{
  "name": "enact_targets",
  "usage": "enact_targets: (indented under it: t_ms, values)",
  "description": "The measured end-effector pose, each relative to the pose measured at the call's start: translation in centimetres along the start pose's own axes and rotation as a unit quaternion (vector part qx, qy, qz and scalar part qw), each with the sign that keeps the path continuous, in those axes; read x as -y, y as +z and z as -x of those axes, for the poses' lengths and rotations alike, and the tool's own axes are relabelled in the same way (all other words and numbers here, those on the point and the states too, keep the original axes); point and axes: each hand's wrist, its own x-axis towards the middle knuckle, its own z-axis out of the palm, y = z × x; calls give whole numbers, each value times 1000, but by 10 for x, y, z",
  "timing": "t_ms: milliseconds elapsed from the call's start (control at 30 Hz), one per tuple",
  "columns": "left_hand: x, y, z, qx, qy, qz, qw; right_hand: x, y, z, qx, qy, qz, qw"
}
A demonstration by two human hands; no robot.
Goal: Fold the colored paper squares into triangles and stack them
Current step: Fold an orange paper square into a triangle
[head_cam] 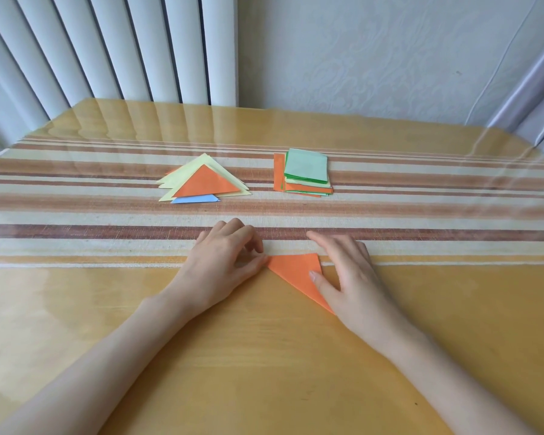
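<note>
As L hand (225, 262) pinches, R hand (350, 273) presses triangle (296, 269)

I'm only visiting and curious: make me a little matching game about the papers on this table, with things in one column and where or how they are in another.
Things:
1. near orange triangle
2. pile of triangles
3. stack of squares
4. blue triangle

States:
a. pale green on top
b. touched by the left hand and the right hand
c. peeking out from under the pile
d. orange on top

Pairs: 1-b, 2-d, 3-a, 4-c
</note>
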Motion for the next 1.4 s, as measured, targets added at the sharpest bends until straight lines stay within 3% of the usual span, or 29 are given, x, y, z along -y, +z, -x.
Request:
enact_targets:
  t_ms: [133, 267, 433, 533, 667, 800, 933, 1133, 1400]
  values:
    - [-1, -6, 3, 2, 81, 7, 997, -4, 8, -1, 13, -97, 141, 985]
    - [-2, -12, 12, -1, 180, -136, 974, -1, 9, -3, 26, -167, 262, 950]
    - [-12, -15, 19, 14, 147, -160, 976, 0, -5, 12, 10, -191, 306, 933]
    - [-20, -16, 19, 18, 98, -124, 987, -7, -12, 28, 3, -172, 287, 942]
    - [-33, -16, 13, 8, 51, -106, 993, -10, -21, 40, -23, -146, 177, 973]
    - [-37, -8, 2, 33, -15, -113, 993, 3, -24, 37, -65, -6, 37, 997]
    - [-37, -1, -2, 51, -73, -66, 994, 8, -7, 28, -32, 95, 92, 991]
    - [-39, -6, 3, 64, -103, 9, 993, 7, -7, 23, 9, 108, 64, 992]
    - [-35, -19, 29, 11, -132, 147, 980, 14, 2, 12, -39, 74, -27, 996]
